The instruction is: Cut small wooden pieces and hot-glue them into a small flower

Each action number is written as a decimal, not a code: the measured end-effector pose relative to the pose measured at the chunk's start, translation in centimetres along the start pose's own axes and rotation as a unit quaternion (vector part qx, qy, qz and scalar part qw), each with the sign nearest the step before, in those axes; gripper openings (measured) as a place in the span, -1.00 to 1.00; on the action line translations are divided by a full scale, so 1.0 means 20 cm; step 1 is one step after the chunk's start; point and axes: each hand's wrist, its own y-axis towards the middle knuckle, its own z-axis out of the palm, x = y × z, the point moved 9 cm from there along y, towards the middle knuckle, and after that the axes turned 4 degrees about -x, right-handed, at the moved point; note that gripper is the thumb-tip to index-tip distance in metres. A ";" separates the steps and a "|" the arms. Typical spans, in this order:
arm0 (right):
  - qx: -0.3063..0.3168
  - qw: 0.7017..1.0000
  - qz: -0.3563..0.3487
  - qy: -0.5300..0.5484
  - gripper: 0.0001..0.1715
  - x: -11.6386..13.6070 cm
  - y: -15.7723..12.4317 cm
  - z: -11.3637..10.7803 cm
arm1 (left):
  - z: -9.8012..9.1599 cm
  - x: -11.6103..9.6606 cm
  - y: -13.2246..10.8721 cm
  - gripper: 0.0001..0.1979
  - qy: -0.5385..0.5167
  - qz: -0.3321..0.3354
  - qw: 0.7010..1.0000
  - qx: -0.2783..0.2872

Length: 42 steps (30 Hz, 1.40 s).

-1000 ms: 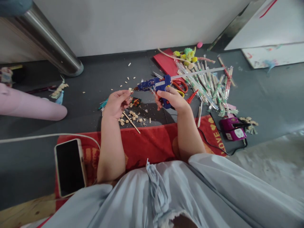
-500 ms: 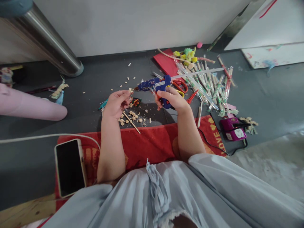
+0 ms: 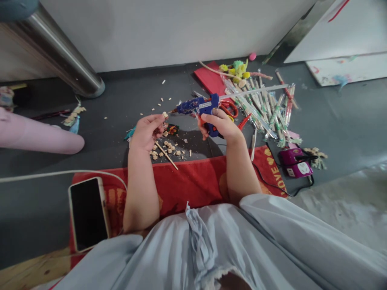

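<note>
My left hand pinches a small pale wooden piece between thumb and fingertips. My right hand is wrapped round the handle of a blue glue gun, with a finger at its orange trigger. A long clear glue stick juts from the gun's back end. The nozzle points left at the wooden piece, a small gap from it. Beneath my hands lie several loose wooden bits and a thin wooden stick. A dark patterned packet is partly hidden behind my left hand.
Wrapped sticks lie in a heap at the right, beside red-handled scissors and a red sheet. A purple power box with a black cord sits farther right. A phone rests on the red towel. A metal leg stands left.
The glue gun's nozzle has drawn slightly away to the right from the wooden piece, where it was touching or nearly so. Both hands keep their grip.
</note>
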 end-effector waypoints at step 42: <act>-0.037 0.782 -0.046 -0.621 -0.72 0.04 0.18 0.30 | -0.24 -0.07 -0.01 -0.84 -0.103 0.088 0.958 -0.252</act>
